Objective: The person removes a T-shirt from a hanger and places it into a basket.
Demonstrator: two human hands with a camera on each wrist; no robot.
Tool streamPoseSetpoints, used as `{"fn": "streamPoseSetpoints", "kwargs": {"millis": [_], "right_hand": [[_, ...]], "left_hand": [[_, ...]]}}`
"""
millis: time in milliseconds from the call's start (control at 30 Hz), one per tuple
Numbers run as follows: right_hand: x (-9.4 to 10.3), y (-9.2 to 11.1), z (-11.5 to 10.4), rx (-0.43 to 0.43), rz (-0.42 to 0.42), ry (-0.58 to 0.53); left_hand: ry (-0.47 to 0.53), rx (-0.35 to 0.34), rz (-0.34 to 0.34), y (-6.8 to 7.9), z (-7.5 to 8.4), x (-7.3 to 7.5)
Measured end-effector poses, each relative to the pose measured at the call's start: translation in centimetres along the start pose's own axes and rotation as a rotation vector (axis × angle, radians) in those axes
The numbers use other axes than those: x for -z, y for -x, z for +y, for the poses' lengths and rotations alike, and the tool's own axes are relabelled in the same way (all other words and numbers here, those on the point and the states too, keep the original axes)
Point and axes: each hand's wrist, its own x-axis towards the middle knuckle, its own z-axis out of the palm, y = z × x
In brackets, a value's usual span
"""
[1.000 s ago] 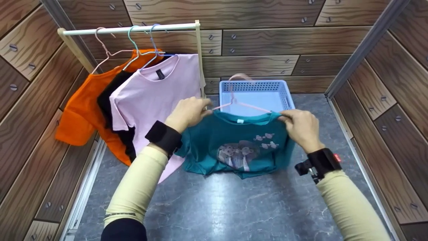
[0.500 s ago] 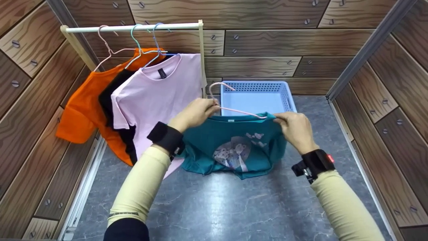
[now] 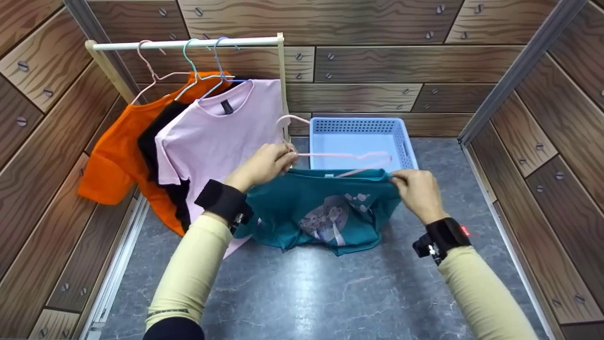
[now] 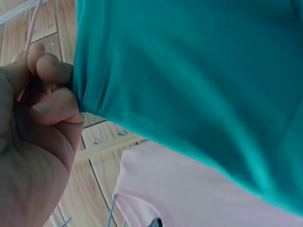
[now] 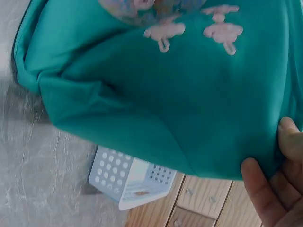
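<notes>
A teal T-shirt with a printed animal picture hangs stretched between both hands above the floor. My left hand holds a pink clothes hanger together with the shirt's left shoulder. The hanger's hook points up and left; its right end shows above the neckline, and its lower bar runs down into the neck opening. My right hand pinches the right shoulder by the collar. In the left wrist view, curled fingers grip the cloth edge, with the pink wire rising above them. Thumb and fingers pinch cloth in the right wrist view.
At the left stands a clothes rack with an orange top, a black garment and a light pink T-shirt on hangers. A blue plastic basket sits behind the teal shirt. Wood-patterned walls enclose the grey floor.
The hanger has shifted left and tipped over, its right end coming up out of the neckline. My left hand has gone from the shoulder to holding the hanger as well. The right hand keeps its pinch.
</notes>
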Motion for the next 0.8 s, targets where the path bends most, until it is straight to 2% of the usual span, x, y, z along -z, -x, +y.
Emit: {"fn": "streamPoseSetpoints", "kwargs": {"millis": [133, 233, 533, 700, 800], "right_hand": [[-1.3, 0.1, -1.5, 0.047, -0.023, 0.072], [-2.7, 0.1, -2.8, 0.066, -0.054, 0.076], [-6.3, -0.1, -6.8, 0.073, -0.228, -0.014], [-8.0, 0.5, -9.1, 0.095, -0.317, -0.084], [-9.1, 1.2, -10.3, 0.141, -0.359, -0.134]], "left_hand": [[0.074, 0.074, 0.029, -0.5, 0.7, -0.7], [0.111, 0.130, 0.023, -1.2, 1.4, -1.6], [0.034, 0.146, 0.021, -3.6, 3.3, -4.2], [0.050, 0.210, 0.018, -4.6, 3.8, -5.0], [0.108, 0.263, 0.044, -5.1, 3.6, -5.4]]}}
